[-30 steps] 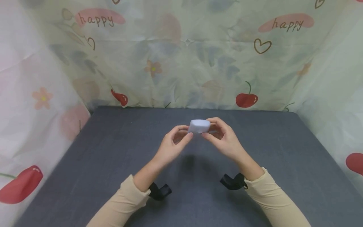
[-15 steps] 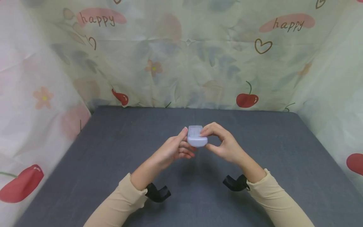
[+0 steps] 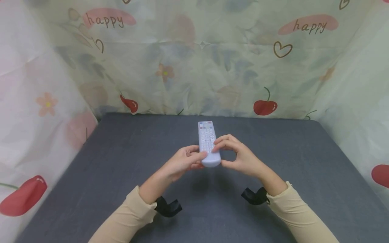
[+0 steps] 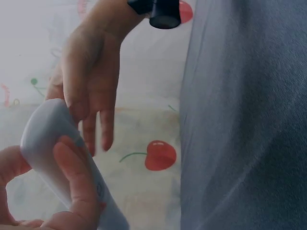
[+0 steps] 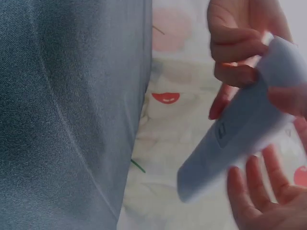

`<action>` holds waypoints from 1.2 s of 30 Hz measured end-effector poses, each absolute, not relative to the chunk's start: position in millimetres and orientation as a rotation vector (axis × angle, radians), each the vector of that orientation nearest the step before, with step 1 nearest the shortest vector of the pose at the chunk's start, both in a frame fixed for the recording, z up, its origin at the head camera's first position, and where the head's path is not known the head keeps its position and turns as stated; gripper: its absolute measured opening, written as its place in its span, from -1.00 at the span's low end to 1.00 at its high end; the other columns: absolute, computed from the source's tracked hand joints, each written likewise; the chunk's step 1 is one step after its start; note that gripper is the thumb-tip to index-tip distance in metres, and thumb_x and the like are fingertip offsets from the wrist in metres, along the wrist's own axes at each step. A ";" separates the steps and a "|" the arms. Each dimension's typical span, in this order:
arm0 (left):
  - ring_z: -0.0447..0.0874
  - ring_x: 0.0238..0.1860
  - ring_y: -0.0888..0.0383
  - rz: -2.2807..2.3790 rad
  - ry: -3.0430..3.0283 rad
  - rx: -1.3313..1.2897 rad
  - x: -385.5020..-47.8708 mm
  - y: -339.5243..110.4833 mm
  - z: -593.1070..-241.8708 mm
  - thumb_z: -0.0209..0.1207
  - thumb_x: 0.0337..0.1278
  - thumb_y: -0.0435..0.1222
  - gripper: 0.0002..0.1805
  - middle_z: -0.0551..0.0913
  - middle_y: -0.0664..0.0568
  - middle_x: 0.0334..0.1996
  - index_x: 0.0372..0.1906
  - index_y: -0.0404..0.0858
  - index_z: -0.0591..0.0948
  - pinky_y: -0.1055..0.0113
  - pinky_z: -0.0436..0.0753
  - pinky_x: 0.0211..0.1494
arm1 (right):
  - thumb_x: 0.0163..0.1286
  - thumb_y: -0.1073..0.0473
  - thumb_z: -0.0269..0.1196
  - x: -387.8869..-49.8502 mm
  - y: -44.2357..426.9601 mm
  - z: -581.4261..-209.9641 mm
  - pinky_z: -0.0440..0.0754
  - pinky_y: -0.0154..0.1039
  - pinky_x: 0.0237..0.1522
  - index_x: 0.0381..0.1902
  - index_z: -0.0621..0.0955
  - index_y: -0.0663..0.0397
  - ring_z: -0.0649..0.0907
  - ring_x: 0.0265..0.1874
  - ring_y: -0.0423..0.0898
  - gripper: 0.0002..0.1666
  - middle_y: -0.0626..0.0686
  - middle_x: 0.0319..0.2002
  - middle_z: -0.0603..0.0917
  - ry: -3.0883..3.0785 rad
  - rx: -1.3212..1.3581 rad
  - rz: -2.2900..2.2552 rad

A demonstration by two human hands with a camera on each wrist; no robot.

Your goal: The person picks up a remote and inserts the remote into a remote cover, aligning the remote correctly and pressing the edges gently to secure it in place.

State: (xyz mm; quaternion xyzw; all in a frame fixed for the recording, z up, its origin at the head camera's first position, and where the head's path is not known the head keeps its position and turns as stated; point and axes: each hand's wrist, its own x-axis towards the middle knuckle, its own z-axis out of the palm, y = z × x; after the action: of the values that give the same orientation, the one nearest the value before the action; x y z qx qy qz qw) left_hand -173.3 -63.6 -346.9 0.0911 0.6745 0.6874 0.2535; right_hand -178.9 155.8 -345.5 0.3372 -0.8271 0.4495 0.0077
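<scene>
A white remote control point(image 3: 206, 133) is held above the table, its button side up and its far end pointing toward the back. My left hand point(image 3: 183, 162) grips its near left side, with the thumb on the face and the other fingers beneath. At the near right side, my right hand point(image 3: 247, 158) holds it too, fingertips on the buttons and thumb at the lower edge. In the left wrist view, a finger lies on the casing of the remote point(image 4: 45, 132). The right wrist view shows the plain back of the remote point(image 5: 235, 124) and the left hand's fingers curled around it.
A dark grey tabletop point(image 3: 127, 141) lies below the hands. A patterned curtain point(image 3: 200, 77) with cherries and flowers hangs behind it and along both sides. Black wrist mounts point(image 3: 168, 206) hang under the cream sleeves point(image 3: 299, 212).
The remote has turned from end-on to lying with its buttons facing up, and has come down and nearer. My left hand let go, then took hold again with its thumb on the face.
</scene>
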 end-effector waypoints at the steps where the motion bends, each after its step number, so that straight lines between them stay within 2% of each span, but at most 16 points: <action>1: 0.63 -0.22 0.30 1.858 1.847 0.264 -173.6 -64.1 -348.6 0.05 0.30 -0.26 -0.38 0.54 -0.32 0.09 0.33 -0.47 0.17 0.36 0.62 -0.01 | 0.12 0.42 0.29 -179.6 157.3 -346.6 0.52 -0.15 0.09 -0.09 0.57 0.08 0.41 0.07 -0.10 -0.63 0.11 0.08 0.44 -2.610 1.053 1.439; 5: 0.63 -0.18 0.27 1.808 1.893 0.351 -174.5 -66.2 -355.3 0.05 0.29 -0.28 -0.36 0.57 -0.34 0.04 0.36 -0.45 0.12 0.24 0.60 0.07 | 0.26 0.36 0.20 -182.6 161.9 -351.7 0.56 0.00 0.05 0.08 0.44 0.15 0.48 0.08 0.10 -0.59 0.19 0.13 0.36 -2.701 1.007 1.569; 7: 0.62 -0.18 0.27 1.789 1.918 0.379 -174.4 -66.7 -357.6 0.05 0.29 -0.29 -0.35 0.58 -0.34 0.00 0.37 -0.43 0.10 0.23 0.60 0.05 | 0.32 0.30 0.17 -183.4 162.9 -354.3 0.60 -0.07 0.00 0.13 0.36 0.19 0.54 0.04 0.13 -0.57 0.24 0.11 0.38 -2.732 0.959 1.653; 12: 0.62 -0.19 0.25 1.781 1.944 0.409 -175.7 -67.4 -363.0 0.07 0.28 -0.30 -0.30 0.57 -0.35 -0.01 0.41 -0.37 0.03 0.20 0.61 0.05 | 0.39 0.12 0.12 -184.8 161.4 -361.8 0.67 -0.10 -0.14 0.18 0.20 0.27 0.65 -0.15 0.11 -0.45 0.32 -0.03 0.56 -2.837 0.791 1.908; 16: 0.61 -0.24 0.25 1.780 1.984 0.410 -177.1 -66.1 -369.2 0.09 0.26 -0.34 -0.28 0.59 -0.33 -0.09 0.42 -0.33 0.03 0.24 0.62 -0.01 | 0.36 0.04 0.17 -184.7 158.1 -368.0 0.68 -0.08 -0.21 0.20 0.18 0.31 0.69 -0.25 0.11 -0.34 0.24 -0.19 0.64 -2.892 0.741 1.994; 21: 0.63 -0.23 0.21 1.736 2.073 0.392 -178.1 -62.7 -376.7 0.10 0.23 -0.34 -0.26 0.58 -0.30 -0.11 0.43 -0.35 0.03 0.32 0.60 -0.10 | 0.30 0.15 0.23 -184.3 153.4 -374.0 0.68 -0.03 -0.26 0.15 0.18 0.37 0.69 -0.32 0.18 -0.34 0.17 -0.33 0.63 -2.852 0.760 2.017; 27: 0.60 -0.26 0.20 1.693 2.128 0.388 -179.4 -58.7 -384.8 0.09 0.11 -0.41 -0.20 0.51 -0.28 -0.08 0.44 -0.34 0.01 0.36 0.59 -0.15 | 0.28 0.25 0.23 -183.8 150.0 -381.2 0.69 -0.04 -0.26 0.10 0.17 0.44 0.70 -0.39 -0.05 -0.38 0.15 -0.35 0.62 -2.845 0.705 2.066; 33: 0.48 -0.42 0.22 1.595 2.162 0.388 -182.1 -54.4 -392.0 0.06 -0.03 -0.45 -0.13 0.52 -0.10 -0.34 0.46 -0.26 -0.01 0.44 0.45 -0.33 | 0.25 0.33 0.20 -184.6 148.4 -390.8 0.69 -0.07 -0.26 0.11 0.16 0.50 0.68 -0.43 -0.15 -0.39 0.14 -0.37 0.60 -2.853 0.635 2.109; 36: 0.45 -0.45 0.20 1.551 2.165 0.370 -184.1 -52.4 -395.9 0.06 -0.06 -0.45 -0.12 0.50 -0.04 -0.40 0.45 -0.25 -0.01 0.44 0.42 -0.37 | 0.24 0.35 0.18 -186.4 149.2 -397.3 0.69 -0.07 -0.25 0.11 0.16 0.51 0.67 -0.44 -0.19 -0.39 0.12 -0.37 0.59 -2.860 0.613 2.124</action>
State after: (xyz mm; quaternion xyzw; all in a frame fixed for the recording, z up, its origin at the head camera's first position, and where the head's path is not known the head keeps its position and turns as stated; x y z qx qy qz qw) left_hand -184.1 -52.4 -395.9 0.1340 0.7846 0.5622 0.2244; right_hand -186.4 149.2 -397.3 0.1648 -0.7691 0.5713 -0.2343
